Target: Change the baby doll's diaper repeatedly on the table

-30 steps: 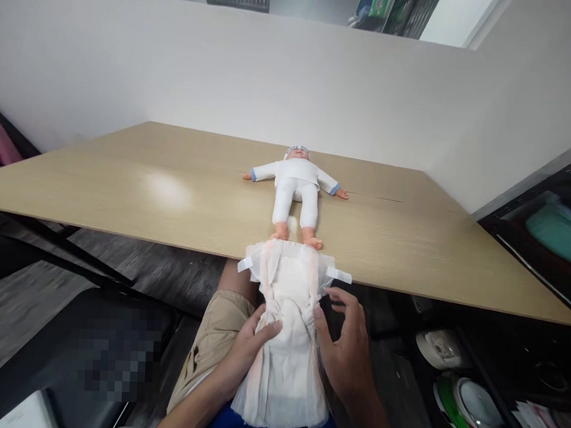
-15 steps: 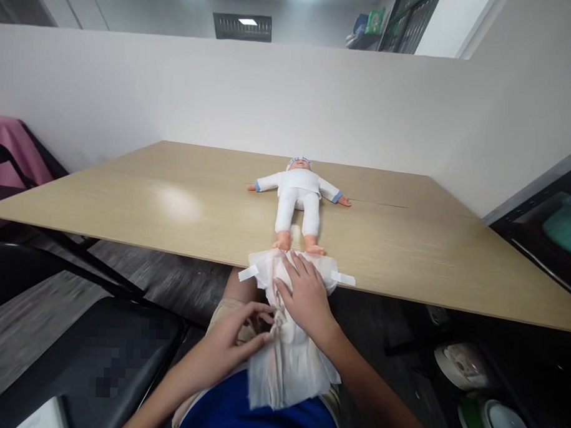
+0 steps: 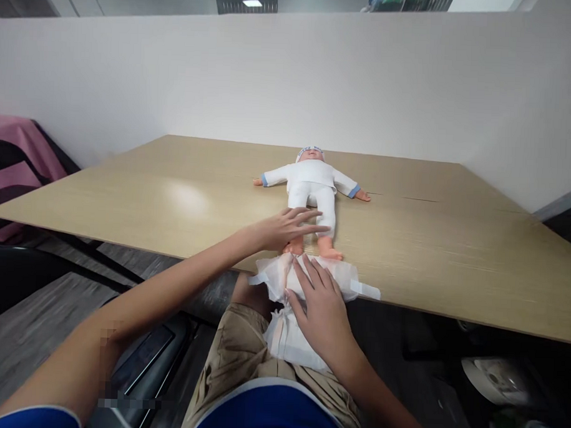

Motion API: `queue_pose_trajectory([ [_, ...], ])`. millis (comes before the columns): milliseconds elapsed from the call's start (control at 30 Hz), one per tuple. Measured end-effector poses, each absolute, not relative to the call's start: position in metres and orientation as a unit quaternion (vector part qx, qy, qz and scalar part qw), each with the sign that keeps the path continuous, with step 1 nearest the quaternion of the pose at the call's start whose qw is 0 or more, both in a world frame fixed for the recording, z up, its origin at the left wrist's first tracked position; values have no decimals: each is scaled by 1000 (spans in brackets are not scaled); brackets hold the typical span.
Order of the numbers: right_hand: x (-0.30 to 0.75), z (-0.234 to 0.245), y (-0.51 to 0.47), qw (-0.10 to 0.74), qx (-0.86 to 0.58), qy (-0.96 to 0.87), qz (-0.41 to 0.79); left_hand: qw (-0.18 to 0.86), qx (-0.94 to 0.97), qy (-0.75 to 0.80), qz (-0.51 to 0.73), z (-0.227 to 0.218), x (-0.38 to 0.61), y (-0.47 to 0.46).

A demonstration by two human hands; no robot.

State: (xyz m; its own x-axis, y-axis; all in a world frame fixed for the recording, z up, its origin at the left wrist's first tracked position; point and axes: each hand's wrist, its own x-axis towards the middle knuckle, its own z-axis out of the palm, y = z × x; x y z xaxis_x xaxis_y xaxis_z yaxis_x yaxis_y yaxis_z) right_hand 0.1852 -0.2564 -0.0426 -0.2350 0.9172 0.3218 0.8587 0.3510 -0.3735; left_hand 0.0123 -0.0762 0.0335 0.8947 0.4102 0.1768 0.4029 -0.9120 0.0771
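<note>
A baby doll (image 3: 310,172) in a white suit with blue cuffs lies on its back on the table, feet toward me. Spread over the table's front edge and my lap is a white diaper (image 3: 290,339), its tape tabs sticking out at both sides. My right hand (image 3: 322,306) lies flat on the diaper with fingers apart. Over the doll's lower legs reaches my left hand (image 3: 297,228), fingers spread and holding nothing; whether it touches the legs I cannot tell.
The wooden table (image 3: 211,193) runs back to a white partition wall (image 3: 271,82). A black chair (image 3: 168,341) stands at left below the table, with a pink cloth (image 3: 16,142) on another chair beyond. A white rounded object (image 3: 495,378) sits under the table at right.
My left hand has left the diaper's left edge and moved forward over the doll's legs. My right hand stays on the diaper, whose near end is now drawn up. The view tilts down.
</note>
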Motion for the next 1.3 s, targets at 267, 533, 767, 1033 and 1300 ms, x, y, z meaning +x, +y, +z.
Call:
queue_pose_trajectory([
  [267, 191, -45, -256, 263, -554, -785, 86, 116, 991, 38, 52, 22, 54, -38],
  [533, 206, -39, -237, 243, -530, -800, 142, 164, 978, 5, 126, 66, 48, -25],
  [767, 208, -36, -192, 209, -533, -809, 132, 253, 937, 68, 233, 133, 42, -6],
  [1033, 204, -30, -124, 166, -518, -831, 117, 335, 890, 108, 290, 156, 48, 5],
  [1300, 210, -35, -19, 170, -511, -841, 57, 348, 875, 109, 318, 166, 41, 12],
])
